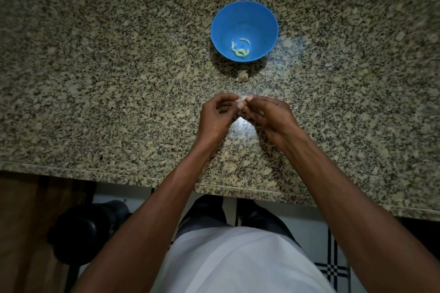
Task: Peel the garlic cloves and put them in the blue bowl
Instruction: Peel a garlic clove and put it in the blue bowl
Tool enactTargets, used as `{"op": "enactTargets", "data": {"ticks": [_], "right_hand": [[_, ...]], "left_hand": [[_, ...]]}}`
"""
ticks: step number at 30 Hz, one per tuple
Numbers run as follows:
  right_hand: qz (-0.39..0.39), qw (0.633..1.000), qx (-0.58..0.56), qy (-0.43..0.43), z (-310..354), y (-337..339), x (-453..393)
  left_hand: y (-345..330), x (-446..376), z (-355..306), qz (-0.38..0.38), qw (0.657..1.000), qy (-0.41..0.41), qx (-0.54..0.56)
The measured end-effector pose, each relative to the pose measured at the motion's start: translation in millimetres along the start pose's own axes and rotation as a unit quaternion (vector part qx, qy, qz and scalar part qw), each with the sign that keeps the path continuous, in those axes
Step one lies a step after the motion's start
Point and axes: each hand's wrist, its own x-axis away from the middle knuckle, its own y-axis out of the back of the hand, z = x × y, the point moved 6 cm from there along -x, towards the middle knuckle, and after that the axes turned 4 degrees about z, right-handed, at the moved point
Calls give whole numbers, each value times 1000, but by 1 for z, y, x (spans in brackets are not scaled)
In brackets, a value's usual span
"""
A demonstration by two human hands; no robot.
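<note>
We see the speckled surface (pixel 95 66), the blue bowl (pixel 244 14) on it with pale peeled cloves (pixel 240 51) inside, and a garlic piece (pixel 242 76) just before it. Our left hand (pixel 217 115) and right hand (pixel 269 116) meet fingertip to fingertip, pinching a papery clove (pixel 241 101).

The bowl (pixel 244 31) stands on the table (pixel 95 78), toward its far side, with several peeled cloves (pixel 240 49) inside. Just before the bowl lies a garlic piece (pixel 243 76). Nearer the front edge, the left hand (pixel 216 115) and right hand (pixel 267 116) meet above the table, a clove (pixel 241 101) between them.
</note>
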Motion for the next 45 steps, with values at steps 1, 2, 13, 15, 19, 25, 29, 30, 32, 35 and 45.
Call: {"op": "enactTargets", "data": {"ticks": [1, 2, 13, 15, 19, 25, 29, 30, 32, 35, 45], "right_hand": [[-2, 1000, 1, -2, 0, 1, 0], [-5, 1000, 7, -2, -1, 1, -1], [-40, 999, 24, -6, -4, -4, 5], [-48, 996, 70, 14, -5, -6, 9], [-55, 989, 127, 51, -3, -11, 12], [-19, 981, 180, 67, 12, -11, 10], [-43, 967, 224, 114, 13, -10, 9], [-52, 965, 228, 120, 12, -9, 10], [-60, 963, 229, 126, 8, -8, 10], [-69, 959, 240, 134, 4, -7, 9], [-89, 965, 209, 128, -5, -11, 12]], "left_hand": [[0, 0, -2, 1, 1000, -10, -14], [1, 0, -5, -2, 999, -26, -37], [-6, 2, -17, -38, 974, -107, -194], [-8, 3, -20, -54, 959, -122, -248], [-9, -1, -28, -60, 935, -141, -319], [1, -9, -31, -21, 950, -113, -289], [-1, -9, -25, -28, 965, -56, -256], [-1, -8, -24, -29, 965, -50, -256], [-1, -6, -22, -27, 963, -42, -264], [0, -8, -24, -16, 958, -40, -284], [0, -9, -41, -6, 903, -155, -401]]}}
